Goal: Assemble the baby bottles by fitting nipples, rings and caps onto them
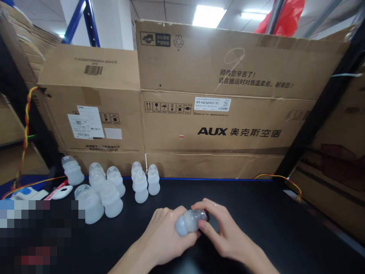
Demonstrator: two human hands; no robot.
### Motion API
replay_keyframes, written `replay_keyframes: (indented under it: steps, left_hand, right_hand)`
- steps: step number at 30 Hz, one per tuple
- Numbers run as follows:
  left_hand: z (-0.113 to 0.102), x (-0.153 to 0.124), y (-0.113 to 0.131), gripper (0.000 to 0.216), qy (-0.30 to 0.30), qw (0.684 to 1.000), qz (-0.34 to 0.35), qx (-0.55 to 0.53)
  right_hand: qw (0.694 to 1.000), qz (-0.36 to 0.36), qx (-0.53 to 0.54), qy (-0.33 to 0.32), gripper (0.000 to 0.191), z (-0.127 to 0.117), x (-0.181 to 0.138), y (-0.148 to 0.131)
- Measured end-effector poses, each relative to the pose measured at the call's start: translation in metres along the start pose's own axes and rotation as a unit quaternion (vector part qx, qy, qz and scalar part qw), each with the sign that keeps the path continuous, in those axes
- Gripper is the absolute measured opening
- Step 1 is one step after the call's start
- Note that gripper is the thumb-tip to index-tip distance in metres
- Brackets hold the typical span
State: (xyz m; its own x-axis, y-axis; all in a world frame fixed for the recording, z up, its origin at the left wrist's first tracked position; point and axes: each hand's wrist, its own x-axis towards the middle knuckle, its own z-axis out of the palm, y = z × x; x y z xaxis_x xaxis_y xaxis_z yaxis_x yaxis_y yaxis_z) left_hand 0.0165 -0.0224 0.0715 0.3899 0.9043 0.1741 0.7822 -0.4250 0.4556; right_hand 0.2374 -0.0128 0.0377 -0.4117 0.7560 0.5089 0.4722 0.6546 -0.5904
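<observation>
A small frosted white plastic bottle [188, 222] lies sideways between my two hands, low over the black table [270, 213]. My left hand [164, 238] wraps its fingers round the bottle's wider base end. My right hand [225, 232] pinches the clear cap end with thumb and fingers. Both hands are closed on this one bottle. A ring shows on one finger of my right hand.
Several matching frosted bottles [111, 188] stand upright at the table's back left. Large cardboard boxes [213, 114] wall off the back. A white gadget [61, 192] and red-yellow wires [25, 125] lie at the left. A dark shelf post [316, 121] slants at the right.
</observation>
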Motion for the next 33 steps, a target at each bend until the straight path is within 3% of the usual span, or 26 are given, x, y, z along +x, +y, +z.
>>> replay_keyframes:
  steps: [5,10,12,15,18,20,25,27,30,33]
  left_hand:
    - [0.013,0.0,-0.001,0.011,0.014,0.999,0.031,-0.018]
    - [0.021,0.006,-0.002,0.021,-0.031,0.995,-0.013,-0.097]
    - [0.018,0.006,-0.005,0.025,-0.061,0.991,-0.038,-0.114]
    - [0.012,0.003,-0.015,0.026,-0.081,0.985,-0.047,-0.146]
    - [0.009,0.002,-0.028,0.029,-0.022,0.984,-0.046,-0.173]
    - [0.01,0.004,-0.035,0.029,0.018,0.984,-0.031,-0.174]
    - [0.012,0.005,-0.045,0.024,0.041,0.992,0.043,-0.108]
    - [0.012,0.003,-0.046,0.022,0.044,0.994,0.053,-0.088]
    - [0.013,0.001,-0.045,0.016,0.062,0.996,0.042,-0.054]
    - [0.017,0.001,-0.041,0.017,0.071,0.997,0.036,-0.017]
  right_hand:
    - [0.993,0.112,0.03,0.002,0.039,0.025,0.004,-0.012]
    - [0.992,0.099,0.024,0.069,0.047,0.027,0.005,-0.007]
    - [0.983,0.105,0.049,0.144,0.052,0.011,0.007,0.006]
    - [0.946,0.142,0.062,0.284,0.069,-0.033,0.012,0.04]
    - [0.92,0.188,0.016,0.345,0.072,-0.069,0.011,0.077]
    - [0.923,0.212,-0.021,0.322,0.054,-0.071,0.008,0.095]
    - [0.942,0.24,-0.104,0.21,0.028,-0.037,0.004,0.111]
    - [0.945,0.238,-0.129,0.186,0.025,-0.031,0.004,0.111]
    - [0.949,0.214,-0.156,0.169,0.036,-0.032,0.007,0.104]
    - [0.966,0.174,-0.146,0.126,0.029,-0.026,0.009,0.078]
